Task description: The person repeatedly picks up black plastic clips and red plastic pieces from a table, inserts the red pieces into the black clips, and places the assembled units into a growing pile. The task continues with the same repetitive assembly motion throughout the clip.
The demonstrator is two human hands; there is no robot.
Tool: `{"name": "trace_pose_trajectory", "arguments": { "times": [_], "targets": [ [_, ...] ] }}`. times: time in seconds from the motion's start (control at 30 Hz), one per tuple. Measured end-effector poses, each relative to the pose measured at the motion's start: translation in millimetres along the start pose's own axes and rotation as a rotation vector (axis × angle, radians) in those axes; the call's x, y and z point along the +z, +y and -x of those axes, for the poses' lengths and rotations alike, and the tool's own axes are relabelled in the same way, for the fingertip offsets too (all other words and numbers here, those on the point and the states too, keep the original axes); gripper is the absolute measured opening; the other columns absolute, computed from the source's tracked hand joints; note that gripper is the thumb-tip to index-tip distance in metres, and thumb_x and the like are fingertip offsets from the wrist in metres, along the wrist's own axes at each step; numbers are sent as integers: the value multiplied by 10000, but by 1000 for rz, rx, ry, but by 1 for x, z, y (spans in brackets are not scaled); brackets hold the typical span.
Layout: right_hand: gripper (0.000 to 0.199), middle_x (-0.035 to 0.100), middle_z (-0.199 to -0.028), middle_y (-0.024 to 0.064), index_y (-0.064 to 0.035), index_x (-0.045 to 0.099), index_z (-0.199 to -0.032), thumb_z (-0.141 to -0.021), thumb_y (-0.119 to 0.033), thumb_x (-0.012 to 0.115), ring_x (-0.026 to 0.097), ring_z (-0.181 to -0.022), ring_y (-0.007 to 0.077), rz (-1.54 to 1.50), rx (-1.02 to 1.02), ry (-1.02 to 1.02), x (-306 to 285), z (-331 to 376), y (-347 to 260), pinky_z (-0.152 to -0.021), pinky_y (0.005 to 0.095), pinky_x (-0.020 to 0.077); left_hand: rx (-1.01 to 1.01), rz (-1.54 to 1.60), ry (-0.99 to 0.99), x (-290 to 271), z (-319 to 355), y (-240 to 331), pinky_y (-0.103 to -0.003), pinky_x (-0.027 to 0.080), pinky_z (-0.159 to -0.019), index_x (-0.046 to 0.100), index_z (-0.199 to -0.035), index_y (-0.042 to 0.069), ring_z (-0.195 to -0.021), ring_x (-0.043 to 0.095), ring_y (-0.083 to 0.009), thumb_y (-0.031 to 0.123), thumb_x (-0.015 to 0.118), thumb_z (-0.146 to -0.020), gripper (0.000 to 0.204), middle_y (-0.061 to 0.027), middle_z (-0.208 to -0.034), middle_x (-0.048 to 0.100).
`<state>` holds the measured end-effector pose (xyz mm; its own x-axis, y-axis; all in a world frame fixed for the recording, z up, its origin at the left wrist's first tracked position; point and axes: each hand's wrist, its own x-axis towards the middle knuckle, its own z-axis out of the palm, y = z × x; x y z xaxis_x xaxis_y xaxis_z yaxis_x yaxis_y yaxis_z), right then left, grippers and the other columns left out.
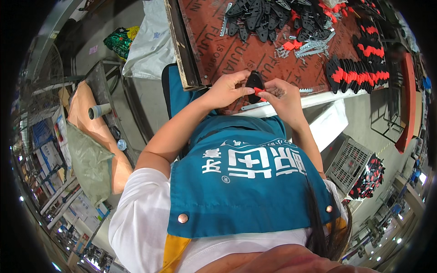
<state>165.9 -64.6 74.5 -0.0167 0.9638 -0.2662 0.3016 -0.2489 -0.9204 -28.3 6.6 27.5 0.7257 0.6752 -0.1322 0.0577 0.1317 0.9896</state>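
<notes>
Near the table's front edge, my left hand (227, 91) pinches an oval black plastic part (255, 81) between thumb and fingers. A small red plastic piece (258, 90) sits against the part's lower right side. My right hand (283, 96) is closed on that red piece, its thumb pressed to it; some of its fingers are hidden behind. Just below the hands, a thin toothed metal strip (255, 106) lies along the table edge. A pile of loose black plastic parts (261, 18) lies farther back.
The reddish-brown board table (218, 54) has a raised wooden edge (182, 45) at left. Metal strips (316, 47) and red pieces (292, 45) lie mid-table. Rows of black-and-red assemblies (357, 75) stand at right. A grey plastic crate (349, 164) is on the floor at right.
</notes>
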Motion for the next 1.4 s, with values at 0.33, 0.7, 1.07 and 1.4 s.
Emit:
{"name": "trace_pose_trajectory", "arguments": {
  "times": [0.33,0.7,1.07,1.4],
  "targets": [
    [492,604,-970,135,4,610,-1092,-679,-201,781,497,-978,315,639,-301,467,23,-14,22,-858,395,412,-219,837,173,33,-14,-18,-283,506,-881,503,-1213,3,-970,585,-147,158,514,-962,295,-69,-1113,560],
    [557,540,-1082,132,-89,553,-1152,-679,-261,789,481,-1028,353,1263,114,974,-136,-27,128,-880,469,387,-323,610,230,25,-7,-11,-297,491,-896,513,-1212,25,-994,590,-158,159,545,-945,301,-88,-1122,591],
    [542,639,-911,181,7,585,-963,-770,-493,669,600,-904,388,1169,1,779,-109,-155,95,-763,473,484,-327,511,176,30,-5,-7,-277,481,-859,551,-1161,38,-944,588,-135,170,557,-938,260,-71,-1074,604],
    [467,652,-853,194,-7,585,-989,-760,-396,705,624,-807,375,812,-75,728,-82,-122,62,-708,450,487,-317,511,222,16,-1,-21,-261,487,-836,557,-1131,27,-909,591,-122,155,539,-946,226,-60,-1023,615]
  ]
}}
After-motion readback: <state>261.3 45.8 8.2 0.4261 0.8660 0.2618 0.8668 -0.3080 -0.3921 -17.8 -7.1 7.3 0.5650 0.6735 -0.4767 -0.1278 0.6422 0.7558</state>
